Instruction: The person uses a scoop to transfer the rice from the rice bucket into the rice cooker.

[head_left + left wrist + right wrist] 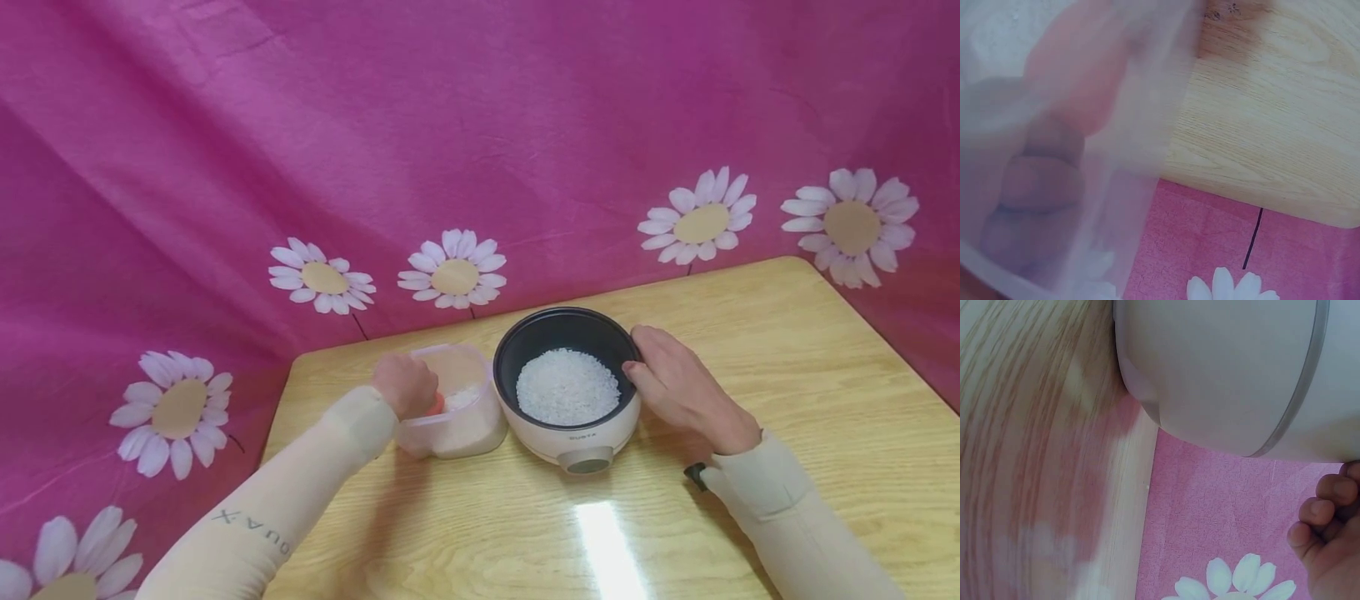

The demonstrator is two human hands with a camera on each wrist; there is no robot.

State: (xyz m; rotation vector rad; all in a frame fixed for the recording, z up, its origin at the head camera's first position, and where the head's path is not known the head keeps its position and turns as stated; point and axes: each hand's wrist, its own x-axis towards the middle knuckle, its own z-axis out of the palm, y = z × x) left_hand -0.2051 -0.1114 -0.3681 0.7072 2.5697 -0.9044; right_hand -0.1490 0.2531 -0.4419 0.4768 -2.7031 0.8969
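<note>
My left hand reaches down into a translucent plastic container and grips an orange-red scoop. Through the container's wall in the left wrist view, the curled fingers and the scoop show hazily. White rice lies inside the container around the scoop. Just to its right stands a white rice cooker with a black inner pot and a mound of rice at its bottom. My right hand holds the cooker's right rim, thumb at the edge and fingers on the outer side.
The container and cooker stand side by side near the back of a wooden table. Behind and at both sides hangs a magenta cloth with white daisies. A small black piece sticks out by the right cuff.
</note>
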